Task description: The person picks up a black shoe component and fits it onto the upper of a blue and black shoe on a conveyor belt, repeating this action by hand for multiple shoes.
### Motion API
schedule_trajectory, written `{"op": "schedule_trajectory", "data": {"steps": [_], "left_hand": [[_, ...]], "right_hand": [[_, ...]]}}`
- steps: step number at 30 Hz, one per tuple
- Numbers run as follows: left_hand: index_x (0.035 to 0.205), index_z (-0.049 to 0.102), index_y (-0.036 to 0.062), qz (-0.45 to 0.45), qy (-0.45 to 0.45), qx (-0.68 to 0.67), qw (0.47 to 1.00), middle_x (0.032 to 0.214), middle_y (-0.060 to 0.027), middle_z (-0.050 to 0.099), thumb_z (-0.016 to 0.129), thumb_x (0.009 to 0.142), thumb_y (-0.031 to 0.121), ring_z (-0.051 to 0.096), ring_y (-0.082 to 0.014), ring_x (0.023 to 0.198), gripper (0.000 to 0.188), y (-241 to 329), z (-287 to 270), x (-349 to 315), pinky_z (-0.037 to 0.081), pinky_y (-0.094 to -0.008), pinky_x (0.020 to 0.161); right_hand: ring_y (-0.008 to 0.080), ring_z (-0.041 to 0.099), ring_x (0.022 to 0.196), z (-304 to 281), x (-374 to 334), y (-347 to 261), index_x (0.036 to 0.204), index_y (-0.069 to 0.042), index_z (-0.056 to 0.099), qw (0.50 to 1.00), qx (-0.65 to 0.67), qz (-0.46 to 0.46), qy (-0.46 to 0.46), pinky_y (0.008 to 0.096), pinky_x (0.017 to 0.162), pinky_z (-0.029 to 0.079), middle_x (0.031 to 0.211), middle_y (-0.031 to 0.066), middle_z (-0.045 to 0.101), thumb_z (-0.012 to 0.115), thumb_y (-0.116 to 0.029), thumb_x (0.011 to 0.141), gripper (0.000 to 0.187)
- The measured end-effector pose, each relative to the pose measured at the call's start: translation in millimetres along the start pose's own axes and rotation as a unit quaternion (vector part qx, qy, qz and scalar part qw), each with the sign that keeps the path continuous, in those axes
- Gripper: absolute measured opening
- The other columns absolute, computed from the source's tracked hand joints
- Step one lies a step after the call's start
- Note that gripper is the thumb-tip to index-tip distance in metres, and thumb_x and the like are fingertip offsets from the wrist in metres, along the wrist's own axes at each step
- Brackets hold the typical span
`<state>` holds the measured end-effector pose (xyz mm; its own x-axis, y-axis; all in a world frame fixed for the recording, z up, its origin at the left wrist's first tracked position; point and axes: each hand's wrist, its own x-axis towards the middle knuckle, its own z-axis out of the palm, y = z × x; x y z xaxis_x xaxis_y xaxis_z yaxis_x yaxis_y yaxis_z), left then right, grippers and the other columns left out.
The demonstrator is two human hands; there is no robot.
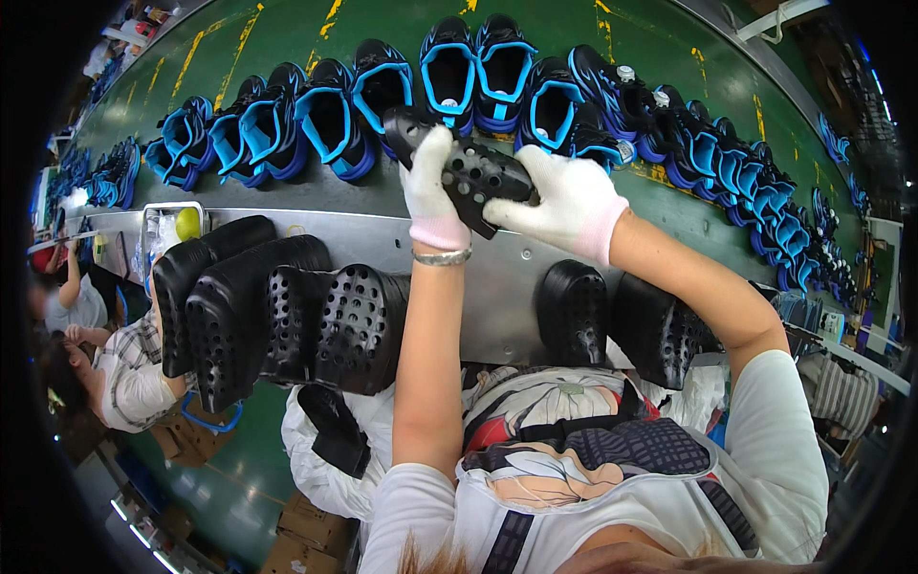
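Observation:
A black, shoe-shaped plastic last (486,174) with round holes is held over the near edge of the green conveyor. My left hand (432,191), in a white glove, closes round its left part. My right hand (564,203), gloved too, grips its right end, with thumb and fingers on either side. Just beyond the hands stand black sneakers (448,72) with bright blue linings, in a curved row. More black perforated lasts (359,320) rest left of my left forearm, and others (572,311) lie below my right hand.
The green conveyor (287,43) with yellow marks carries sneakers to both sides. A metal ledge (497,277) runs along its near edge. On the left is a wire basket (172,212) holding a yellow-green round thing. Another person (129,373) sits farther left, near cardboard boxes (196,435).

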<state>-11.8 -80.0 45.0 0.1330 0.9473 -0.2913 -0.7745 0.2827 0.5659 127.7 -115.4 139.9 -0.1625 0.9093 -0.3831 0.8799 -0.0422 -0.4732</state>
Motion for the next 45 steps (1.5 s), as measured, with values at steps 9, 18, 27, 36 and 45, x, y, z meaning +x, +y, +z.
{"op": "schedule_trajectory", "data": {"steps": [9,18,27,36,45], "left_hand": [[0.115,0.063,0.0036,0.186,0.138,0.447,0.864,0.111,-0.0162,0.064,0.052,0.091,0.027,0.061,-0.0298,0.1,0.035,-33,-40,74,0.046,-0.0373,0.092],[0.104,0.059,0.0052,0.115,0.14,0.706,0.685,0.093,-0.0226,0.064,0.066,0.08,0.013,0.062,-0.0424,0.089,0.026,-44,-26,93,0.051,-0.0481,0.079],[0.088,0.063,0.0077,0.18,0.051,0.777,0.601,0.1,-0.0114,0.06,0.07,0.079,0.016,0.06,-0.0329,0.089,0.014,-50,-36,70,0.051,-0.0434,0.075],[0.11,0.069,0.0135,-0.146,0.018,0.813,0.563,0.115,-0.0129,0.067,0.059,0.088,0.03,0.064,-0.0296,0.107,0.029,-42,-34,118,0.054,-0.0394,0.085],[0.121,0.064,0.0163,-0.232,0.016,0.817,0.527,0.124,-0.0106,0.062,0.058,0.084,0.05,0.06,-0.03,0.113,0.051,-33,-14,125,0.05,-0.0378,0.091]], "right_hand": [[0.0326,0.065,0.074,-30,57,30,0.081,0.001,0.067,0.998,-0.018,0.046,0.031,0.0376,0.07,0.05,0.073,0.0195,0.064,0.057,-0.059,0.075,0.061],[0.0146,0.049,0.056,-46,133,46,0.082,0.004,0.069,0.998,-0.011,0.025,-0.052,0.0306,0.054,0.042,0.059,0.0064,0.052,0.062,-0.059,0.08,0.063],[0.0337,0.067,0.09,-11,187,13,0.098,-0.001,0.071,0.979,-0.195,0.063,-0.001,0.0389,0.082,0.052,0.094,0.0215,0.069,0.056,-0.052,0.079,0.056],[0.0303,0.066,0.097,49,226,-7,0.105,-0.01,0.071,0.973,-0.2,0.11,-0.022,0.0409,0.083,0.053,0.107,0.0124,0.069,0.056,-0.04,0.086,0.038],[0.0348,0.064,0.1,65,251,21,0.107,-0.011,0.07,0.982,-0.153,0.104,0.03,0.0422,0.085,0.053,0.109,0.0164,0.067,0.057,-0.039,0.088,0.036]]}}
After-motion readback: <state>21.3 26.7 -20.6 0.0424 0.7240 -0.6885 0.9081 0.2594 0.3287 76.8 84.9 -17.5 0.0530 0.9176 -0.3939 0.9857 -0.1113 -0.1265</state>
